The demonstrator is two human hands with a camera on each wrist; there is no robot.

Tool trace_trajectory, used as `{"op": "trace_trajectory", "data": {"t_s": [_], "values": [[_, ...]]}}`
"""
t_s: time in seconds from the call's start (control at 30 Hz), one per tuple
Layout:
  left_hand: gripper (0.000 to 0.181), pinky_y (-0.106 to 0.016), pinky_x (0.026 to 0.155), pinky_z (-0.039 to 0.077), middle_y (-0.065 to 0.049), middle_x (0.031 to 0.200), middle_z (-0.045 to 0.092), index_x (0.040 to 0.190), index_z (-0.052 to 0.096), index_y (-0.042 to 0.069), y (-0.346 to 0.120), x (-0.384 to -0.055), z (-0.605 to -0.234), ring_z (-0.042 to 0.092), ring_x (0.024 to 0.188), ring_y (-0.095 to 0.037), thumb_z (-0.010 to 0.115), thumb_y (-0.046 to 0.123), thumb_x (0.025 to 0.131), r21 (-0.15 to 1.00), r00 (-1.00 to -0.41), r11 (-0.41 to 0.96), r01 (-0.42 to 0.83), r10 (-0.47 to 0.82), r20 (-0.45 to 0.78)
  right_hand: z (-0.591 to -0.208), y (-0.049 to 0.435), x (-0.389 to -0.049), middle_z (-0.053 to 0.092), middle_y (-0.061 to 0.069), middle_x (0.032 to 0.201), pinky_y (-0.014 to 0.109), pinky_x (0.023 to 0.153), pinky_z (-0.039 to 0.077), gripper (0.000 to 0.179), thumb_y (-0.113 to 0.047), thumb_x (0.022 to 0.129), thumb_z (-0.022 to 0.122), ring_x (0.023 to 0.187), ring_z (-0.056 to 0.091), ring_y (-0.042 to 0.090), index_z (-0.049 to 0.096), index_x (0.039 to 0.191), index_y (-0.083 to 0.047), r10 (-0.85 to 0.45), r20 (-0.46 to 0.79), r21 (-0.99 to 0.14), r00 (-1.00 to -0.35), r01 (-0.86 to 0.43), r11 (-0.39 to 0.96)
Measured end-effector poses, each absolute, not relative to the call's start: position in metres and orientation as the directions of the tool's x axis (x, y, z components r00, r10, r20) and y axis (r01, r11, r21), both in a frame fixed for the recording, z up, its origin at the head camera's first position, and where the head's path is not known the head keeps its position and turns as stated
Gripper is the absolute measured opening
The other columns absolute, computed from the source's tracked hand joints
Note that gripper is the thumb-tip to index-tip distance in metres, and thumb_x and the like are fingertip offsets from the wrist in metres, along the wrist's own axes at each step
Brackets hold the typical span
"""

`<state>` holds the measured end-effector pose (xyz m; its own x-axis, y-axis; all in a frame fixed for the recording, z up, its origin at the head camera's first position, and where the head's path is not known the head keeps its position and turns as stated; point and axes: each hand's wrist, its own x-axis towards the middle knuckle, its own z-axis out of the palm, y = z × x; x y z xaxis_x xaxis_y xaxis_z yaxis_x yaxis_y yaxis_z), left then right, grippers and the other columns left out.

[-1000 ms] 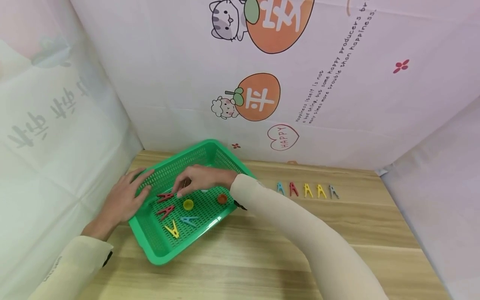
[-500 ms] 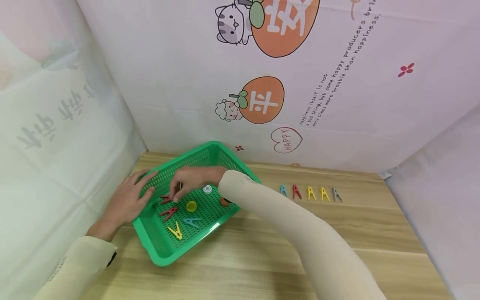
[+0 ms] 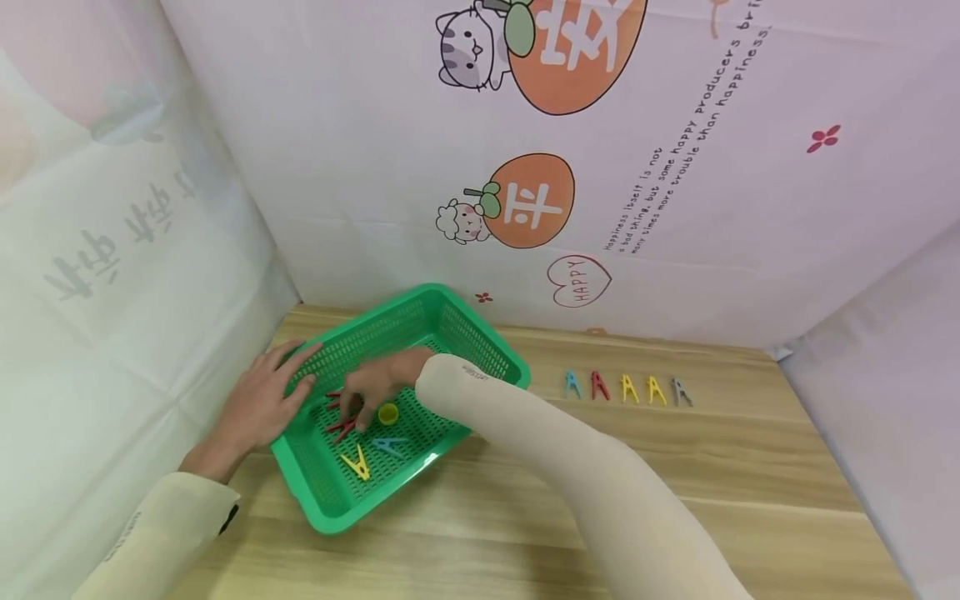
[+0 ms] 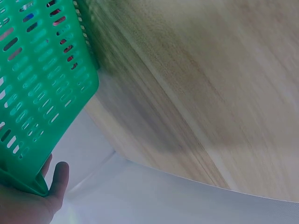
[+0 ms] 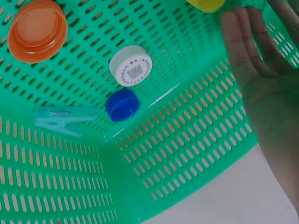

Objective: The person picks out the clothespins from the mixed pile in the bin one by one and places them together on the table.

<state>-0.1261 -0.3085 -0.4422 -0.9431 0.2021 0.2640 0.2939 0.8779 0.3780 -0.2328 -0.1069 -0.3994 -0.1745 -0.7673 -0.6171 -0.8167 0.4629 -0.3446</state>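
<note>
In the head view my right hand (image 3: 375, 383) reaches down into a green plastic basket (image 3: 517, 372). Its thumb and fingers are apart over a red clothespin (image 3: 341, 429), partly covering it. A second red clothespin (image 3: 333, 400) lies just behind. Close by are a yellow bottle cap (image 3: 387, 414), a blue clothespin (image 3: 390, 446) and a yellow clothespin (image 3: 357, 463). The right wrist view has the right hand (image 5: 266, 74) beside the basket wall, fingers mostly straight. My left hand (image 3: 258, 400) rests across the basket's left rim with extended fingers.
Elsewhere in the basket are an orange cap (image 5: 37, 30), a white cap (image 5: 131, 65), a blue cap (image 5: 122, 105) and a light blue clothespin (image 5: 63, 119). Right of the basket, several clothespins stand in a row, including a grey clothespin (image 3: 681, 392). Printed cloth walls enclose the table.
My right hand has moved from the farther red clothespin toward the nearer one, and its thumb and fingers have spread. The left hand stays on the rim. The head view has shifted slightly.
</note>
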Motion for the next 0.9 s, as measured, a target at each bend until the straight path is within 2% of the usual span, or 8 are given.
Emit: {"op": "trace_trajectory", "data": {"t_s": [0.1, 0.17, 0.3, 0.43, 0.57, 0.73, 0.83, 0.9], "values": [[0.051, -0.078, 0.111, 0.042, -0.027, 0.165, 0.044, 0.162, 0.05, 0.01, -0.308, -0.127, -0.443, 0.046, 0.144, -0.055, 0.056, 0.023, 0.113, 0.378, -0.943, 0.878, 0.294, 0.204, 0.262, -0.403, -0.11, -0.231, 0.057, -0.015, 0.159, 0.027, 0.123, 0.043, 0.049, -0.041, 0.106, 0.072, 0.152, 0.047, 0.007, 0.063, 0.154, -0.034, -0.736, -0.655, -0.313, -0.169, -0.827, 0.467], [0.051, -0.078, 0.11, 0.042, -0.027, 0.164, 0.044, 0.162, 0.05, 0.01, -0.308, -0.127, -0.443, 0.047, 0.143, -0.056, 0.057, 0.023, 0.113, 0.381, -0.944, 0.877, 0.292, 0.199, 0.264, -0.404, -0.113, -0.23, 0.056, -0.016, 0.16, 0.027, 0.124, 0.042, 0.047, -0.039, 0.106, 0.072, 0.153, 0.045, 0.006, 0.065, 0.152, -0.035, -0.736, -0.656, -0.315, -0.169, -0.825, 0.47], [0.051, -0.078, 0.11, 0.042, -0.027, 0.165, 0.044, 0.162, 0.05, 0.009, -0.307, -0.126, -0.443, 0.046, 0.144, -0.056, 0.057, 0.023, 0.113, 0.388, -0.946, 0.876, 0.286, 0.194, 0.261, -0.406, -0.12, -0.227, 0.061, -0.018, 0.153, 0.024, 0.119, 0.045, 0.04, -0.038, 0.107, 0.072, 0.146, 0.051, 0.003, 0.07, 0.147, -0.037, -0.744, -0.65, -0.318, -0.151, -0.836, 0.447], [0.051, -0.078, 0.111, 0.041, -0.028, 0.165, 0.043, 0.162, 0.05, 0.01, -0.307, -0.126, -0.442, 0.045, 0.145, -0.055, 0.056, 0.023, 0.114, 0.39, -0.948, 0.876, 0.284, 0.196, 0.251, -0.407, -0.124, -0.225, 0.064, -0.019, 0.147, 0.021, 0.116, 0.045, 0.041, -0.043, 0.106, 0.071, 0.139, 0.053, 0.002, 0.069, 0.147, -0.04, -0.733, -0.665, -0.273, -0.145, -0.866, 0.419], [0.051, -0.078, 0.112, 0.041, -0.027, 0.165, 0.043, 0.162, 0.05, 0.01, -0.307, -0.126, -0.442, 0.045, 0.145, -0.055, 0.056, 0.023, 0.113, 0.392, -0.948, 0.875, 0.283, 0.193, 0.254, -0.408, -0.123, -0.222, 0.064, -0.018, 0.144, 0.021, 0.111, 0.047, 0.043, -0.045, 0.106, 0.072, 0.133, 0.055, 0.002, 0.068, 0.148, -0.039, -0.715, -0.675, -0.232, -0.181, -0.868, 0.439], [0.051, -0.078, 0.11, 0.042, -0.027, 0.164, 0.045, 0.161, 0.051, 0.01, -0.306, -0.125, -0.444, 0.047, 0.144, -0.055, 0.058, 0.021, 0.112, 0.394, -0.942, 0.872, 0.29, 0.188, 0.276, -0.409, -0.112, -0.227, 0.07, -0.012, 0.138, 0.023, 0.103, 0.054, 0.039, -0.035, 0.107, 0.073, 0.123, 0.062, 0.005, 0.071, 0.146, -0.028, -0.738, -0.631, -0.242, -0.238, -0.843, 0.48], [0.051, -0.078, 0.111, 0.042, -0.027, 0.164, 0.045, 0.161, 0.052, 0.01, -0.306, -0.125, -0.444, 0.047, 0.143, -0.055, 0.059, 0.021, 0.112, 0.396, -0.94, 0.87, 0.294, 0.188, 0.285, -0.41, -0.101, -0.233, 0.073, -0.01, 0.126, 0.021, 0.091, 0.055, 0.034, -0.028, 0.107, 0.073, 0.107, 0.065, 0.005, 0.076, 0.14, -0.022, -0.759, -0.592, -0.262, -0.271, -0.826, 0.499], [0.051, -0.078, 0.111, 0.042, -0.027, 0.164, 0.045, 0.161, 0.052, 0.009, -0.306, -0.125, -0.442, 0.047, 0.143, -0.055, 0.058, 0.021, 0.112, 0.396, -0.941, 0.87, 0.293, 0.188, 0.282, -0.41, -0.095, -0.237, 0.071, -0.01, 0.114, 0.022, 0.081, 0.052, 0.027, -0.026, 0.107, 0.073, 0.093, 0.06, 0.006, 0.078, 0.133, -0.022, -0.757, -0.582, -0.264, -0.296, -0.812, 0.521]]}}
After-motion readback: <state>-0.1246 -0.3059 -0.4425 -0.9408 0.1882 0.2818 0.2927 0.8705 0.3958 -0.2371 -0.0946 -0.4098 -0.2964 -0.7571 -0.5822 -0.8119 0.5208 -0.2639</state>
